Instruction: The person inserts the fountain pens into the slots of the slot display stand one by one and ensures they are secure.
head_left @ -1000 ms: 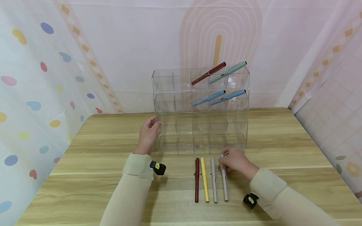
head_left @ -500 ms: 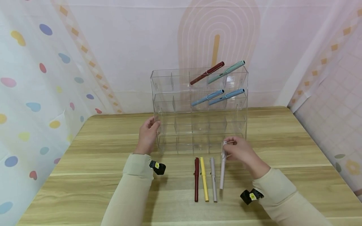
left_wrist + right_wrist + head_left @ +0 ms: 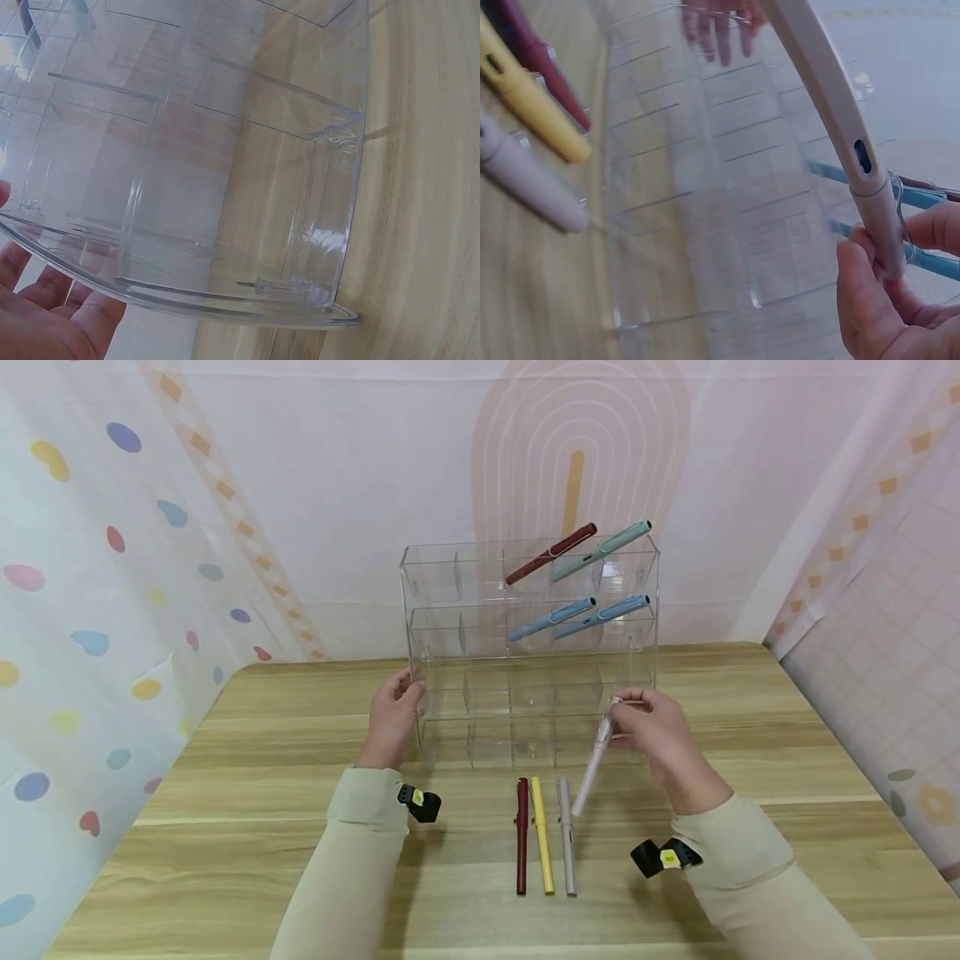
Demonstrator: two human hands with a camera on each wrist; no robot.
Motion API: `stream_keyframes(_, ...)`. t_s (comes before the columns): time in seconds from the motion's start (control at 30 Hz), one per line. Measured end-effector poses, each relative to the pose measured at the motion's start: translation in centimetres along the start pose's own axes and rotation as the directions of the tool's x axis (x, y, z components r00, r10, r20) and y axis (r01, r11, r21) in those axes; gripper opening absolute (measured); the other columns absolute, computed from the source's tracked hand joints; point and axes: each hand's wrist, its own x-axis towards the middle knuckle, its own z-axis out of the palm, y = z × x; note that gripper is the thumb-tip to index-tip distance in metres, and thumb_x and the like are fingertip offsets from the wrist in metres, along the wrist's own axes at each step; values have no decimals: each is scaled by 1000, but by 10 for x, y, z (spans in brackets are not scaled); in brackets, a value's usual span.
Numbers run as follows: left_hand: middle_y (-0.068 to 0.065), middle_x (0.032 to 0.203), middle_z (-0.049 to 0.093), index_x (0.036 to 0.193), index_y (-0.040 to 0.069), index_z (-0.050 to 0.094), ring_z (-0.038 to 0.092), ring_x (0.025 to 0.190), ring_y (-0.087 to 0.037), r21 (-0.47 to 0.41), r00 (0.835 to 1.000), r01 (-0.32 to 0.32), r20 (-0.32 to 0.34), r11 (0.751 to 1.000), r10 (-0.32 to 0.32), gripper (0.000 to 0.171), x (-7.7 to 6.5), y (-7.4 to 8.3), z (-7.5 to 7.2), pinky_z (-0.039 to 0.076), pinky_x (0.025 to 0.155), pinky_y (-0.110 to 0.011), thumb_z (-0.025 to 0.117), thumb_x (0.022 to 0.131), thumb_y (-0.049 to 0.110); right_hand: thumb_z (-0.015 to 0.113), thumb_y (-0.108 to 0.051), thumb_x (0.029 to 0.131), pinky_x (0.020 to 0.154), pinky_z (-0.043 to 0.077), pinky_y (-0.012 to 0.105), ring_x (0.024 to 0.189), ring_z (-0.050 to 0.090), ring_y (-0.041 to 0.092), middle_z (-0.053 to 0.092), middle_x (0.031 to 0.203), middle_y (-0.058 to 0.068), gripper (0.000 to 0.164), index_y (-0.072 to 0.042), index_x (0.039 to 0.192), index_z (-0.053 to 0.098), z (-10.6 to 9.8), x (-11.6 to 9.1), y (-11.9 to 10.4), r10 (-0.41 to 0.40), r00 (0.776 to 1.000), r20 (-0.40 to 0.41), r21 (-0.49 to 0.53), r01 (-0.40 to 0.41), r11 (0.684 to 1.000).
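My right hand [image 3: 660,731] pinches a pale pinkish-grey fountain pen [image 3: 595,764] by its capped end. The pen slants in the air, its barrel end down to the left, before the bottom tiers of a clear acrylic pen rack [image 3: 487,731]. The right wrist view shows fingers and thumb around the cap [image 3: 881,232], beside its wire clip. My left hand [image 3: 392,718] holds the rack's left side edge. In the left wrist view its fingers [image 3: 64,292] lie against the outside of the side panel, with only a thumb tip showing.
On the wooden table [image 3: 262,843] before the rack lie a dark red pen [image 3: 521,839], a yellow pen [image 3: 542,839] and a grey pen [image 3: 567,839]. The rack's upper tiers hold a red pen [image 3: 551,553], a green pen [image 3: 603,550] and two blue pens [image 3: 602,617].
My right hand has lifted the pale pen off the table, moving it up and to the right toward the rack while tilting it. The left hand stays at the rack's side.
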Motion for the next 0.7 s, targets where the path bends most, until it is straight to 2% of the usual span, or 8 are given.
stream_keyframes(0.17, -13, 139, 46, 145, 8, 42, 41, 128, -26, -6, 1000, -2, 3, 1000, 2, 45, -1, 1, 1, 39, 105, -46, 46, 102, 22, 55, -6, 93, 68, 57, 24, 71, 63, 6, 59, 86, -4, 20, -1, 111, 51, -1, 1, -11, -21, 998, -52, 96, 26, 995)
stream_keyframes(0.37, -12, 137, 47, 143, 9, 43, 43, 127, -26, -1, 1000, -1, -5, 1000, 1, 44, 0, 1, 1, 40, 104, -45, 46, 101, 21, 58, -4, 93, 65, 55, 20, 70, 64, 6, 60, 82, -5, 14, -6, 104, 49, 2, 3, -22, -68, 991, -116, 249, 95, 964)
stream_keyframes(0.5, -11, 137, 48, 143, 8, 44, 44, 126, -25, 2, 1000, -2, -12, 1000, 2, 44, 2, -1, 1, 41, 103, -45, 46, 101, 21, 59, -3, 93, 65, 55, 20, 71, 64, 5, 58, 84, -5, 16, -8, 103, 48, 5, 6, -28, -99, 976, -194, 293, 154, 944)
stream_keyframes(0.7, -12, 136, 48, 142, 8, 44, 44, 125, -25, -7, 1000, -3, -13, 1000, 2, 43, 3, -2, 1, 41, 104, -45, 47, 101, 21, 60, -1, 91, 64, 55, 20, 72, 65, 6, 53, 88, 0, 20, -11, 100, 45, 12, 9, -33, -123, 941, -315, 327, 229, 917)
